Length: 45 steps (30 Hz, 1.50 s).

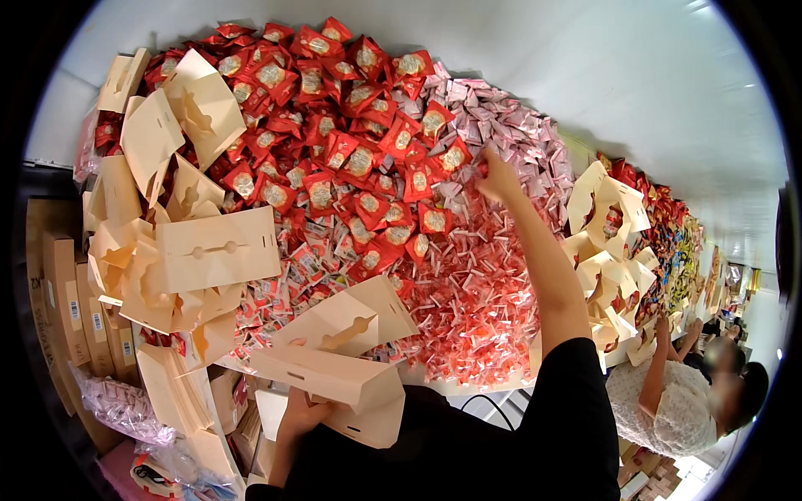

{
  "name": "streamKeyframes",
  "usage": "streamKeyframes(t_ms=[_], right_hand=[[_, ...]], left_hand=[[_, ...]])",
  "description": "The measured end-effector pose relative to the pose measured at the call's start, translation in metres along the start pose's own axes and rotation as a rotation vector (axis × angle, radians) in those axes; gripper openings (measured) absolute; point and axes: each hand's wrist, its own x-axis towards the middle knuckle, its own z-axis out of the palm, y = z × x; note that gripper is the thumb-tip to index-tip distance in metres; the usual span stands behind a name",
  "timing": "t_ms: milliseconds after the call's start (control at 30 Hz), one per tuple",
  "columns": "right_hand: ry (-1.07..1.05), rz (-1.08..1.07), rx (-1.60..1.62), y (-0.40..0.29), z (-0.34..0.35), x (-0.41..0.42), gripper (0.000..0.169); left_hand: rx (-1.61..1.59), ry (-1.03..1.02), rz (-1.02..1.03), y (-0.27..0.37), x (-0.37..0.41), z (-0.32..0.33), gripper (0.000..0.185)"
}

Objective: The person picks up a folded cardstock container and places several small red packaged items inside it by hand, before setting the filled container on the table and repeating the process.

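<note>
Low in front of me, my left hand [302, 414] grips a folded cream cardboard blank [326, 374] with slots and a bent flap. Another cream blank [341, 319] with a shaped cut-out stands open just beyond it, leaning over the sweets. My right hand [501, 178] reaches far out, fingers down, where red packets with gold labels [360, 161] meet pale pink sachets [501, 119]. Something red shows at its fingertips; whether it is held I cannot tell. Below that forearm spreads a heap of clear-wrapped red sweets on white sticks [476, 282].
Cream cardboard blanks [216, 247] pile up at the left, above brown cartons [66, 300]. More cream boxes [604, 232] stand to the right of my arm. Beyond them, a person in a white top [664, 404] works beside coloured sweets [673, 250]. A pale wall [626, 75] backs the heaps.
</note>
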Motion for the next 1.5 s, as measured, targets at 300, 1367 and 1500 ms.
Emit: streamKeyframes(t_ms=[300, 1367, 1500], right_hand=[[-0.064, 0.256, 1.361, 0.039, -0.021, 0.002, 0.040], [-0.294, -0.760, 0.275, -0.136, -0.098, -0.256, 0.052], [-0.091, -0.798, 0.364, -0.135, -0.097, -0.270, 0.045]], left_hand=[[-0.199, -0.055, 0.096, 0.013, 0.025, 0.031, 0.078], [-0.503, -0.039, 0.162, 0.050, 0.044, 0.122, 0.062], [-0.553, -0.080, 0.217, 0.032, 0.045, 0.126, 0.062]])
